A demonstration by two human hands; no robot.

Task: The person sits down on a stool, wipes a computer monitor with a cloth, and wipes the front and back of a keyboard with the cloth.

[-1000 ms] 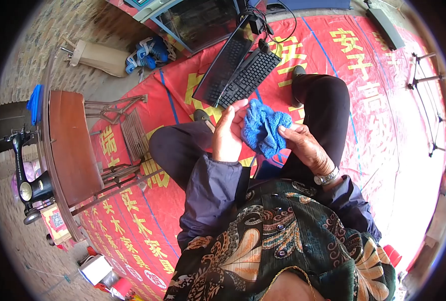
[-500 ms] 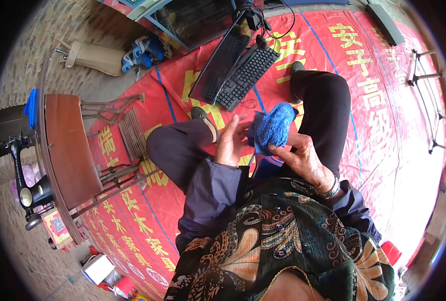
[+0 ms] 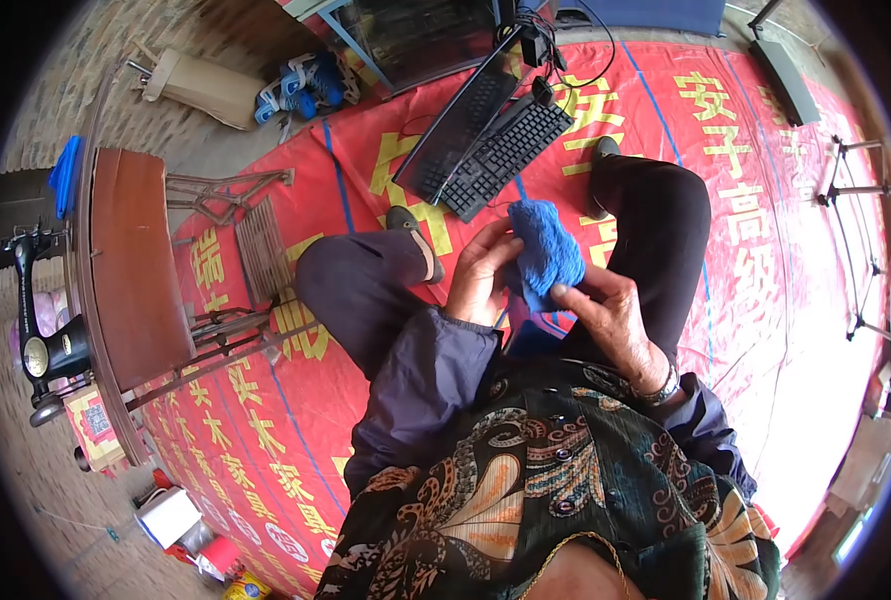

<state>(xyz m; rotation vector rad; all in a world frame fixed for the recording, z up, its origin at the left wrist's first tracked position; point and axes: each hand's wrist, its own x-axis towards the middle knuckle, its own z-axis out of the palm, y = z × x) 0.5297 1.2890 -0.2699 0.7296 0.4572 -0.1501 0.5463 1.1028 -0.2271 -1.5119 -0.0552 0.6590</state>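
A fluffy blue cloth (image 3: 547,245) is bunched up between my hands, above my lap. My right hand (image 3: 613,315), with a watch on its wrist, pinches the lower right side of the cloth between thumb and fingers. On the other side, my left hand (image 3: 482,272) has its curled fingers against the cloth's left edge. Its fingertips are partly hidden, and I cannot make out how firmly they grip. Below the cloth, between my legs, shows a dark blue flat surface (image 3: 537,335).
Ahead on the red sheet (image 3: 365,180) with yellow characters lie a black keyboard (image 3: 505,160) and a tilted monitor (image 3: 455,120) with cables. A sewing machine (image 3: 50,345) on a brown table (image 3: 140,270) stands left. Blue roller skates (image 3: 305,85) lie at upper left.
My left hand has gone from spread fingers beside the cloth to curled fingers against it. The cloth has tilted and shifted slightly left. The whole view has shifted a little.
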